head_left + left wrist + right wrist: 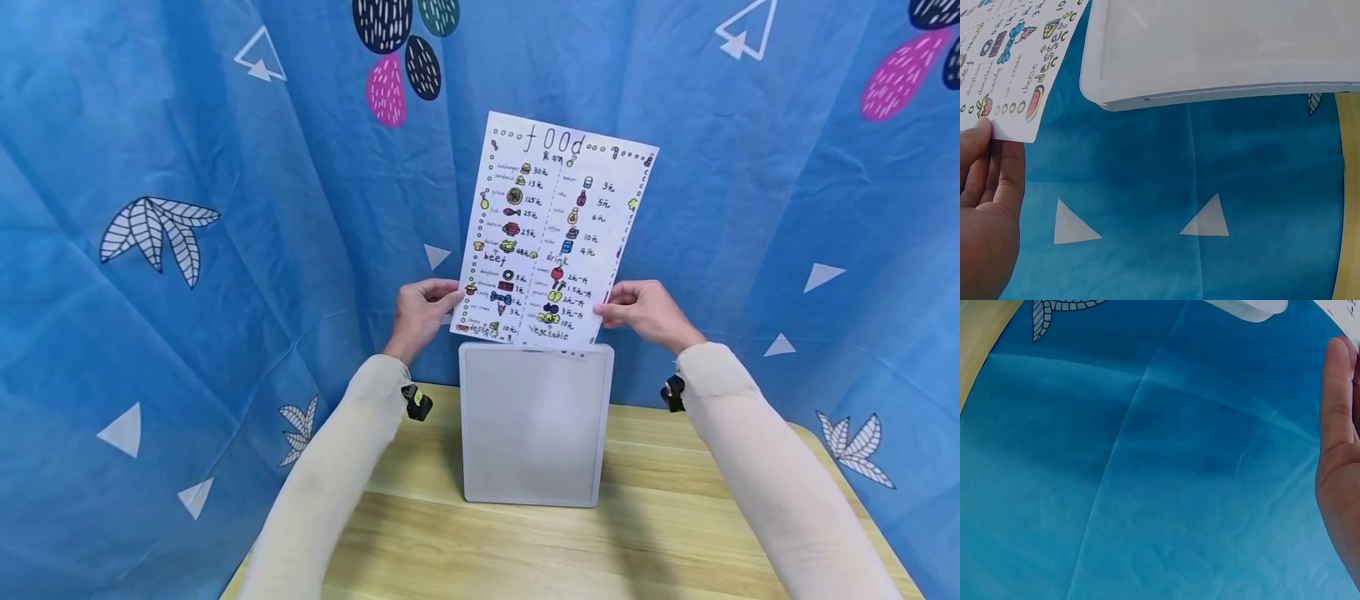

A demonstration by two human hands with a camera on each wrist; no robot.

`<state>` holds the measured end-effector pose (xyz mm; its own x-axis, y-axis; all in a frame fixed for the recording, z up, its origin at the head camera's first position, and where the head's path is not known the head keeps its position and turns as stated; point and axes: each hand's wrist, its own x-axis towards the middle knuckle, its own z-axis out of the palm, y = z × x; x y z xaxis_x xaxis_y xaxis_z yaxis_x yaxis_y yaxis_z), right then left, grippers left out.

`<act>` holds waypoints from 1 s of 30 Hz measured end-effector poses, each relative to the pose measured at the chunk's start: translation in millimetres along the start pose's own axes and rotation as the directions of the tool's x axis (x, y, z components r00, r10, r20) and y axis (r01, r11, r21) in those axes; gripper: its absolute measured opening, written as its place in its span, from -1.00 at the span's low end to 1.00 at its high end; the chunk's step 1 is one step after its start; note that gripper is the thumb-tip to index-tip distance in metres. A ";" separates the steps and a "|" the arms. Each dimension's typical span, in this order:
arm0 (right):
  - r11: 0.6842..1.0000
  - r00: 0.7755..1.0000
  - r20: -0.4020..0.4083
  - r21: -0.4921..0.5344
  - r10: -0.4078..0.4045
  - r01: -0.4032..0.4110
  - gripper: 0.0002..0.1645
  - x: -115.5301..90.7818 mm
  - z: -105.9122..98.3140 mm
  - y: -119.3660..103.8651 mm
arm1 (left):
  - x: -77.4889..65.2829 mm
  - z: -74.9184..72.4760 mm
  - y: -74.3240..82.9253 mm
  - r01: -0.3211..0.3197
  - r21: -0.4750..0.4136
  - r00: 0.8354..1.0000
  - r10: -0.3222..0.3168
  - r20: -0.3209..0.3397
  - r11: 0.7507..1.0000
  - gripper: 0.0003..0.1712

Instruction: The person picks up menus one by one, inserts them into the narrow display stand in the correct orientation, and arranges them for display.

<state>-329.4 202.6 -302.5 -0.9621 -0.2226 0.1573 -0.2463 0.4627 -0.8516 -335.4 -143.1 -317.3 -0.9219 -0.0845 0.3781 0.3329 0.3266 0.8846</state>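
Note:
A hand-drawn paper menu [540, 242], headed "food" and covered with small coloured drawings and prices, is held up between both hands, tilted a little clockwise. My left hand [422, 315] pinches its lower left edge, thumb in front and fingers behind, as the left wrist view shows on the menu's corner [1016, 94]. On the lower right edge, my right hand [647, 310] pinches the paper; the right wrist view catches only part of that hand [1338, 444]. Just below the sheet stands a white-framed board [534, 425] with a plain pale face, upright on the table.
The light wooden table [420, 533] carries the board near its back edge. A blue patterned curtain [300, 167] hangs behind and along both sides. Dark wrist cameras, the left one [417, 402] and the right one [672, 392], sit at the cuffs.

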 end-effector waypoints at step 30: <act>0.999 1.000 -0.013 -0.038 0.013 -0.014 -0.62 -5.1 -11.3 5.8 | -8.3 9.6 -8.0 0.025 -0.013 0.998 -0.024 0.052 1.000 -0.74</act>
<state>-327.3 216.1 -302.6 -0.9668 -0.2049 0.1527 -0.2373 0.4982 -0.8339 -332.3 -135.9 -330.1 -0.9387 -0.0438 0.3419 0.3122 0.3122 0.8973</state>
